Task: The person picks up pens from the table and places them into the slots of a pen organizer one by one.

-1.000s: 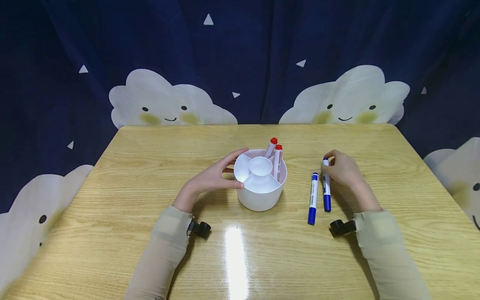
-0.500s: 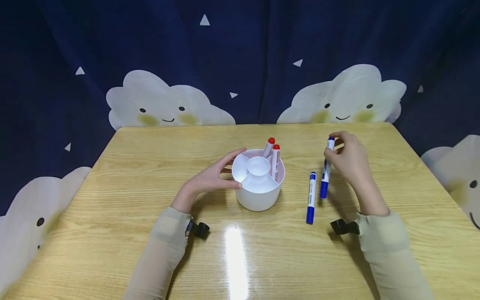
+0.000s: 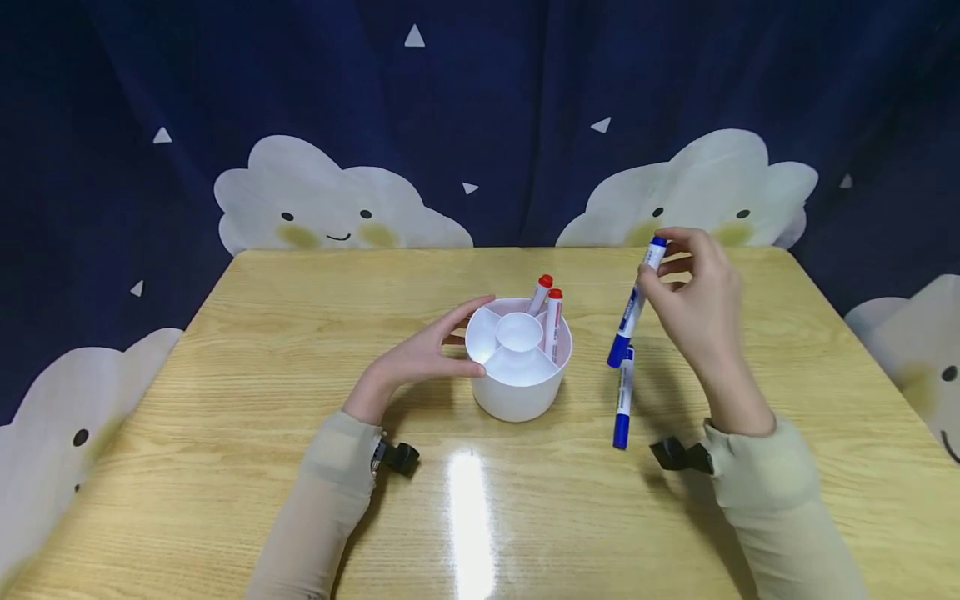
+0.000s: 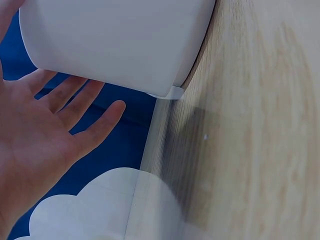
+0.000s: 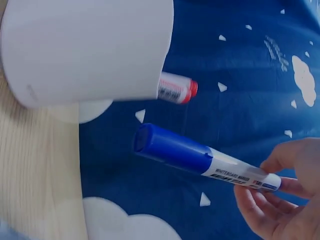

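A round white holder (image 3: 519, 360) with several compartments stands mid-table, also seen as a white wall (image 4: 120, 40) (image 5: 85, 50). Two red-capped markers (image 3: 550, 310) stand in its right compartment; one red cap (image 5: 176, 89) shows past the wall. My left hand (image 3: 420, 358) rests against the holder's left side with straight fingers (image 4: 75, 115). My right hand (image 3: 693, 300) pinches a blue-capped marker (image 3: 634, 303) (image 5: 200, 157) in the air, tilted, cap end down, to the right of the holder. A second blue marker (image 3: 622, 398) lies on the table below it.
The wooden table (image 3: 225, 400) has a glare patch near its front middle. Behind it hangs a dark blue curtain with white clouds (image 3: 330, 208). A small black wrist camera sits at each sleeve (image 3: 397, 457) (image 3: 678, 455).
My right hand has lifted one blue marker off the table, raised it and swung its cap end left toward the holder. The left hand and holder have stayed put.
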Demonstrator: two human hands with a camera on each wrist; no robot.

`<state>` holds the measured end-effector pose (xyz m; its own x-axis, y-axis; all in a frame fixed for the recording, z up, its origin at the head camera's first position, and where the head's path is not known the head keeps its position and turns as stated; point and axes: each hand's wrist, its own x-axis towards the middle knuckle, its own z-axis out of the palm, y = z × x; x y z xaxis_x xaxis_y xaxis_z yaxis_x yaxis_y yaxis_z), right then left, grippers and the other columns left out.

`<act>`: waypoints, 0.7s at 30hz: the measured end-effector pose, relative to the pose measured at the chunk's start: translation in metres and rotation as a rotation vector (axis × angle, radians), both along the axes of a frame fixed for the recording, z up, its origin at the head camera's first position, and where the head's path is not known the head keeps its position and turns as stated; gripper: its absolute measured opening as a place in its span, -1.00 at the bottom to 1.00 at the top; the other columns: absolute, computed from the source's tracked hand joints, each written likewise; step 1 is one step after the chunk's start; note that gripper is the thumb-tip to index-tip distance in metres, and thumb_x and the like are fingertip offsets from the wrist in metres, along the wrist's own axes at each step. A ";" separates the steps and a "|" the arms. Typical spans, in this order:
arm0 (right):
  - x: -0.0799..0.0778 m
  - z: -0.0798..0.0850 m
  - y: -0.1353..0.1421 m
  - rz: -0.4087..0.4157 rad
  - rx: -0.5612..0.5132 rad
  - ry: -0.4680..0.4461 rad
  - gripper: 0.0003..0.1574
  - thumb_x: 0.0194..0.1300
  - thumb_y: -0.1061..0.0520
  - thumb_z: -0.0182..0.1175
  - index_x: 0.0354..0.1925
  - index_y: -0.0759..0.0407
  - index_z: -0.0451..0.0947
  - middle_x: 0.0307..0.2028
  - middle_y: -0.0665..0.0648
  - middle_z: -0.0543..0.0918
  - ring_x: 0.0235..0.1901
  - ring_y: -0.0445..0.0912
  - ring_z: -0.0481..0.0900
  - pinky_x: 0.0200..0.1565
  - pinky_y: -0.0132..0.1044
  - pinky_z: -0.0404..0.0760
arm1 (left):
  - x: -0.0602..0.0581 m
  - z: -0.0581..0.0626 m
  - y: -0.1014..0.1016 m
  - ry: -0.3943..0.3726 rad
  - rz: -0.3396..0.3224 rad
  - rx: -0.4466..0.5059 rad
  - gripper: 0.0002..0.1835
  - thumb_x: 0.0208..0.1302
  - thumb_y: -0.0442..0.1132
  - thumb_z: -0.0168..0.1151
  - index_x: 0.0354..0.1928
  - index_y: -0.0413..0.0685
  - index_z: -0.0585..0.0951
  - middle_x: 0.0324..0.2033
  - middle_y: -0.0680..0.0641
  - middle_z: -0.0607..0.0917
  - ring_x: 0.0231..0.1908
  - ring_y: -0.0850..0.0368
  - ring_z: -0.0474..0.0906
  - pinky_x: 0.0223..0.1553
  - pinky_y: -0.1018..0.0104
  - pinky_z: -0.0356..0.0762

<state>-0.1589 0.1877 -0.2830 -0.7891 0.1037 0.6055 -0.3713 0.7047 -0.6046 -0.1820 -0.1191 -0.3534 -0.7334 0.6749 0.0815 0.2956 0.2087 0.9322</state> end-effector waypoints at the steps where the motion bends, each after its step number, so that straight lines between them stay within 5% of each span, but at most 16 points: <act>1: 0.000 0.002 -0.003 0.011 -0.009 0.023 -0.56 0.10 0.26 0.14 0.02 0.26 0.44 -0.20 0.16 0.53 -0.34 -0.23 0.48 -0.43 -0.74 0.41 | -0.002 -0.003 -0.001 0.007 0.001 -0.001 -0.04 -0.01 -0.21 0.38 0.40 0.05 0.03 0.32 -0.02 0.17 0.21 -0.07 0.19 0.19 -0.03 0.22; 6: 0.001 0.011 -0.019 0.054 -0.054 0.108 -0.56 0.08 0.29 0.15 0.01 0.24 0.46 -0.20 0.15 0.52 -0.35 -0.20 0.51 -0.42 -0.71 0.44 | -0.007 -0.011 -0.002 0.037 -0.005 0.006 -0.03 -0.03 -0.08 0.40 0.39 0.13 0.06 0.29 0.06 0.20 0.19 -0.01 0.23 0.17 -0.01 0.26; 12: 0.001 0.023 -0.038 0.103 -0.100 0.145 -0.55 0.09 0.27 0.19 0.01 0.24 0.46 -0.17 0.17 0.49 -0.34 -0.29 0.48 -0.39 -0.67 0.47 | -0.005 -0.009 -0.001 0.030 0.000 -0.003 -0.05 -0.01 -0.21 0.38 0.39 0.14 0.06 0.29 0.02 0.22 0.20 0.00 0.22 0.18 -0.01 0.24; 21: 0.002 0.031 -0.067 0.199 -0.210 0.225 -0.58 0.09 0.30 0.19 -0.03 0.31 0.44 -0.21 0.15 0.45 -0.35 -0.27 0.52 -0.37 -0.58 0.54 | 0.009 0.016 0.002 0.002 -0.012 0.001 -0.05 0.01 -0.20 0.37 0.39 -0.11 0.02 0.30 -0.14 0.18 0.22 -0.12 0.18 0.19 -0.07 0.21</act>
<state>-0.1571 0.1204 -0.2521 -0.6557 0.1019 0.7481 -0.6290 0.4743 -0.6159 -0.1733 -0.1174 -0.3374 -0.7254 0.6832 0.0838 0.2998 0.2040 0.9319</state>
